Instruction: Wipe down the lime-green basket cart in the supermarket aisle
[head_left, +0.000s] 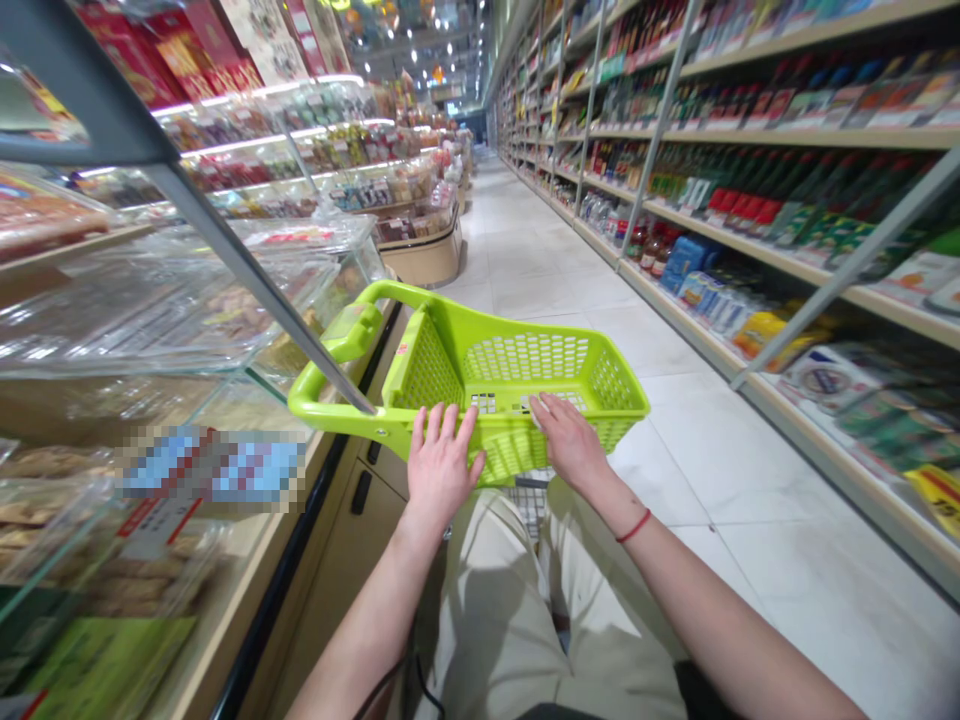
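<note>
A lime-green shopping cart (525,350) with perforated basket walls stands sideways in front of me. No goods show inside its basket. My left hand (442,460) lies over the basket's near rim, palm down, its fingers stretched and spread. Further right along the same rim rests my right hand (566,435), fingers extended over the edge and a red string on the wrist. Neither hand is visibly wrapped round the rim. The cart's green handle loop (300,395) is at the left, beside a display counter.
Glass-sided counters (247,370) with packaged food line the left. A grey pole (255,275) slants across them. On the right, tall shelves (750,190) hold bottles and packages. A tiled aisle (510,220) runs ahead between both sides.
</note>
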